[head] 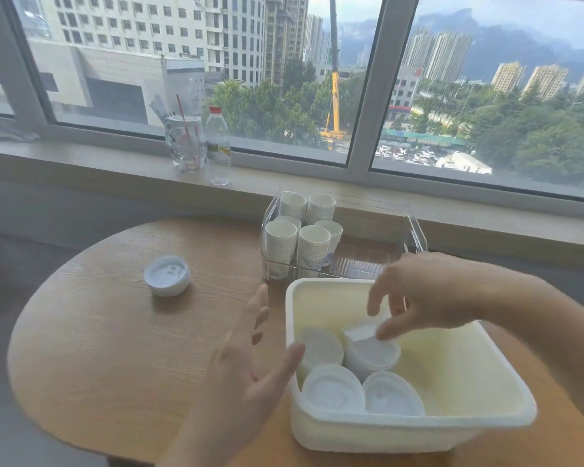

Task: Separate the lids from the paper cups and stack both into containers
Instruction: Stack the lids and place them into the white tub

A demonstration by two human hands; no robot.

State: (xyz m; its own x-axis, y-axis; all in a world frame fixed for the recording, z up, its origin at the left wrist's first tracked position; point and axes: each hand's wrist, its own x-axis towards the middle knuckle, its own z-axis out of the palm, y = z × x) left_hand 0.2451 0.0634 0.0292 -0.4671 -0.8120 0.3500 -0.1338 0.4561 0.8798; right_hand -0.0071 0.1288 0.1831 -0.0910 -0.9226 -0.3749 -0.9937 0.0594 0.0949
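Head view, looking down and forward over a rounded wooden bench set against a window sill.

Right hand reaches in over the cream plastic tub at the near right of the bench. Thumb and forefinger pinch the rim of a white lid, held tilted just above the far right lid stack. Whether the lid touches the stack below cannot be told; the frame is blurred there.

Left hand hovers beside the tub's left wall, palm turned toward the tub, fingers spread and relaxed, holding nothing. Thumb tip lies at the tub rim; contact is unclear.

Inside the tub, four groups of white lids sit in its left half: two toward the far side, two toward the near wall. The right half shows bare cream floor.

Behind the tub, touching or just beside its far edge, stands a clear plastic container. Stacks of white paper cups, open ends up, fill its left end.

A separate small pile of white lids rests alone on the bench, well to the left of both containers.

On the sill: a clear drink cup with a red straw, and just beside it a plastic water bottle with a red cap.
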